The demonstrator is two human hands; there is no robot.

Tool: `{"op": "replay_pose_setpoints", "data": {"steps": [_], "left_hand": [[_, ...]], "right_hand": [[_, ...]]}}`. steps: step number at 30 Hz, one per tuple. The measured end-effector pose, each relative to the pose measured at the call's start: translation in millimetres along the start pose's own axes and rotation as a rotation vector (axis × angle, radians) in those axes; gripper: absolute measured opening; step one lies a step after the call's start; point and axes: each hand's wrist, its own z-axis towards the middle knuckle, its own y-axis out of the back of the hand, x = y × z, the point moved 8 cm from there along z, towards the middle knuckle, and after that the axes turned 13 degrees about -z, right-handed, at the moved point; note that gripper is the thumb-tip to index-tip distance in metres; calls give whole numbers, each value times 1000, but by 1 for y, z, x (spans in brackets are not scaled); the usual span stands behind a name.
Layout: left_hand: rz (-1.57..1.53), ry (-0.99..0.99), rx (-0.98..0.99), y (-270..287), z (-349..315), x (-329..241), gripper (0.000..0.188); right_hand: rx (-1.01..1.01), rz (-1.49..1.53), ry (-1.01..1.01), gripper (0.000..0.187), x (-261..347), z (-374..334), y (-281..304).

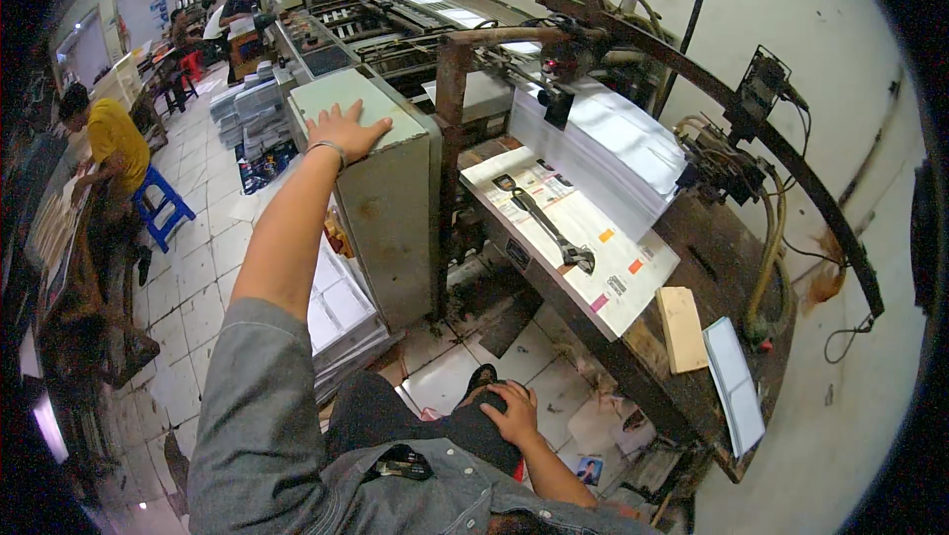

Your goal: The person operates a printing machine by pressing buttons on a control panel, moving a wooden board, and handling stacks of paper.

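Note:
My left hand (346,132) lies flat with fingers spread on the pale green top of a grey machine cabinet (390,228). Over my bent knee rests my right hand (512,411), its fingers stretched out and holding nothing. To the right of the cabinet, an adjustable wrench (554,228) lies on a printed sheet (633,303) that covers part of a worn table. Behind the wrench stands a tall stack of white paper (613,149), under the arms of the machine's feeder. Neither hand touches the wrench or the stack.
A rusty post (452,139) and a long curved metal bar (732,105) frame the table. A cream block (680,329) and a white pad (733,387) lie near its edge. Paper bundles (336,298) stand beside the cabinet. Someone in yellow (117,144) sits on a blue stool (161,207).

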Motion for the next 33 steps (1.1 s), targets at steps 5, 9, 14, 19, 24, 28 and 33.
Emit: {"op": "replay_pose_setpoints", "data": {"steps": [5, 9, 14, 19, 24, 28, 33], "left_hand": [[-4, 3, 16, 2, -3, -1, 95], [2, 13, 15, 5, -4, 0, 97], [9, -1, 15, -3, 0, 0, 98], [12, -12, 18, -1, 5, -1, 98], [9, -28, 43, -12, 5, 4, 96], [47, -27, 51, -3, -2, -4, 94], [175, -21, 26, -3, 13, 0, 92]], "right_hand": [[-19, -2, -7, 55, 0, -1, 3], [-22, -6, -6, 55, 0, -1, 1], [-13, -30, -20, 55, 1, -1, 4], [-264, 111, -70, 61, -19, -19, 22], [-306, 151, -377, 62, -82, -84, 4], [438, 157, -740, 68, -121, -157, -57], [95, 440, -911, 71, -114, -178, -93]]}}
